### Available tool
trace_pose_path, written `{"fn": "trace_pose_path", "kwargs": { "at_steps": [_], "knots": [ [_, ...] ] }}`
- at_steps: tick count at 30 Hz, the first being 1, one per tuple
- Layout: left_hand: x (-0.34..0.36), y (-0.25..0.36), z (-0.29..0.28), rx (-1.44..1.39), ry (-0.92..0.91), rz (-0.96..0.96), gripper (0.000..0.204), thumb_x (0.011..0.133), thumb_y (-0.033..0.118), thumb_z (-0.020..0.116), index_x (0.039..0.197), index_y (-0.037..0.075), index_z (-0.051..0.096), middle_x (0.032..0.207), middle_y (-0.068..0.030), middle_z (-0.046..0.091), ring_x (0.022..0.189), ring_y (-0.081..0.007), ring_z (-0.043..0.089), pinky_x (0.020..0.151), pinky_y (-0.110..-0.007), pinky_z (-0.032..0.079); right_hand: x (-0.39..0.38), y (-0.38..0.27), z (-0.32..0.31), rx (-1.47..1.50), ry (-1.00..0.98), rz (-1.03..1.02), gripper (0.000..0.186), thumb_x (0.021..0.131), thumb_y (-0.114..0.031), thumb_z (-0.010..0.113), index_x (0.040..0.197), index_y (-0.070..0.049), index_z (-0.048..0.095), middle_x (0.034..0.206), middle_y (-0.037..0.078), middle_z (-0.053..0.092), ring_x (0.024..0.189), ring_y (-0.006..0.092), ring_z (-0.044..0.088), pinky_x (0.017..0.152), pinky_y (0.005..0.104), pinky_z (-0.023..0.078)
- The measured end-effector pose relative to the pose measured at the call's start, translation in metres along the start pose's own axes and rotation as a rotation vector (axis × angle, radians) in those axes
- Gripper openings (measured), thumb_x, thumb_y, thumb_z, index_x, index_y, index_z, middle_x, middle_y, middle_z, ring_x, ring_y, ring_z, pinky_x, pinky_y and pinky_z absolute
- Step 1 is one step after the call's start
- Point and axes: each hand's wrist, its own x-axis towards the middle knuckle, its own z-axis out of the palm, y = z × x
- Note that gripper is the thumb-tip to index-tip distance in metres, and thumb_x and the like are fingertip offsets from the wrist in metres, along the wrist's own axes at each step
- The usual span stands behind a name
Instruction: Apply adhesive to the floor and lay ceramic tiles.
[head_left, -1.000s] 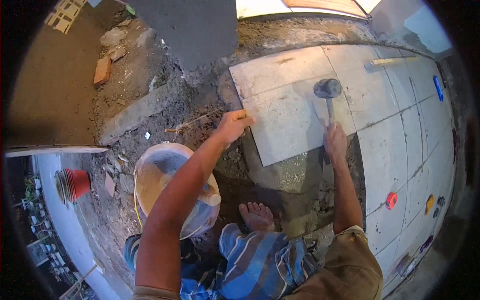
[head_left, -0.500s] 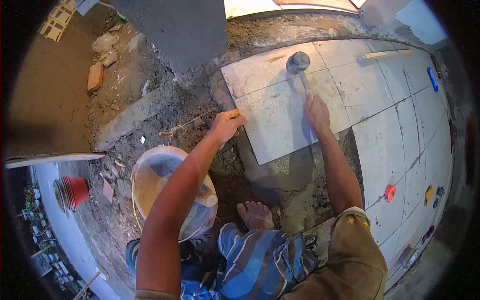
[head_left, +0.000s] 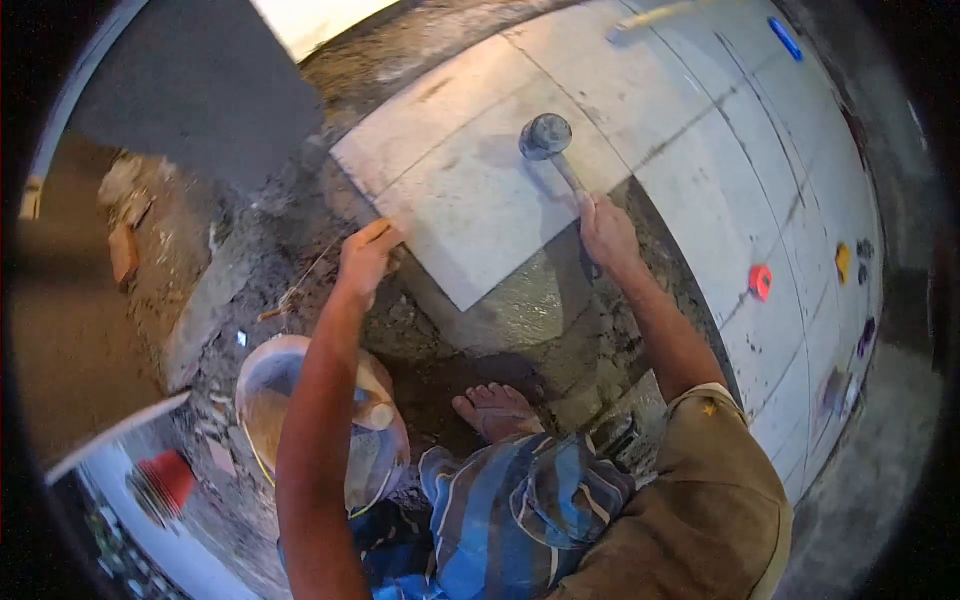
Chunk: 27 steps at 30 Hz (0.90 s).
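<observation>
My right hand (head_left: 608, 232) is wrapped round the handle of a mallet (head_left: 545, 136). Its dark, round head is over a pale floor tile (head_left: 490, 205), but whether it touches the tile I cannot tell. At the tile's left edge, close to the joint with the tile beyond, is my left hand (head_left: 368, 258). Its fingers are pinched together, and what they hold, if anything, is hidden. A thin string (head_left: 318, 268) stretches from a small stick (head_left: 272, 313) toward that hand. Wet grey mortar (head_left: 515, 310) shows along the tile's near edge.
A bucket (head_left: 268, 362) with a pale rim stands under my left forearm. On the laid tiles to the right lie a red tape measure (head_left: 760, 282), a yellow object (head_left: 842, 262) and a blue object (head_left: 785, 38). Red pots (head_left: 165, 482) stand at lower left; a brick piece (head_left: 123, 252) lies farther up.
My view has turned, so the scene sits rotated. The mallet head has come nearer, from around the tile joint to over the near tile. My left hand stays at the tile's left edge.
</observation>
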Motion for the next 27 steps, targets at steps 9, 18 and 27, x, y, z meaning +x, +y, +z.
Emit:
{"fn": "trace_pose_path", "kwargs": {
  "at_steps": [9,18,27],
  "knots": [
    [-0.013,0.009,0.014,-0.015,0.029,0.005,0.022,0.092,0.024,0.066,0.108,0.008,0.067,0.085,0.0059,0.061,0.071,-0.0061,0.055,0.064,-0.024,0.042,-0.018,0.014,-0.027,0.055,-0.003,0.165,0.049,0.104,-0.041,0.031,0.098,0.000,0.056,0.089,0.030,0.063,0.089,0.0496,0.060,0.076,0.0551,0.046],
    [-0.006,0.005,-0.004,-0.016,-0.001,-0.008,0.044,0.087,0.035,0.072,0.120,0.007,0.063,0.100,0.0033,0.062,0.081,-0.0115,0.056,0.072,-0.029,0.046,0.033,-0.011,-0.023,0.292,0.159,0.017,0.053,0.102,-0.047,0.033,0.101,0.001,0.053,0.087,0.029,0.064,0.087,0.0500,0.062,0.074,0.0561,0.048],
    [-0.017,0.013,0.013,-0.073,0.086,-0.019,0.020,0.091,0.027,0.069,0.100,0.010,0.068,0.081,0.0069,0.058,0.070,-0.0066,0.055,0.064,-0.024,0.043,0.125,-0.083,0.020,0.080,0.089,0.086,0.045,0.102,-0.040,0.034,0.109,-0.002,0.055,0.094,0.029,0.066,0.089,0.0476,0.065,0.079,0.0562,0.050]
  ]
}}
